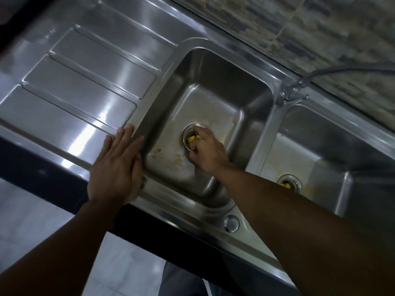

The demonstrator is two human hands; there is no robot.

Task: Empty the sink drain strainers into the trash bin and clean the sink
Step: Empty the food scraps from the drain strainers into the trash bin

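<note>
Two basins sit side by side in the steel sink, one at the middle of the frame and one at the right. Our right hand reaches down into the middle basin, its fingers curled into the drain strainer among yellow scraps. We cannot tell whether they have closed on the strainer itself or only on the scraps. Our left hand lies flat with its fingers straight, grasping nothing, pressing on the sink's rim just left of that basin. Orange-brown smears mark the basin floor near the drain. A second strainer, also holding yellow bits, sits in the right basin. The ribbed drainboard fills the upper left, and the faucet stands at the upper right.
</note>
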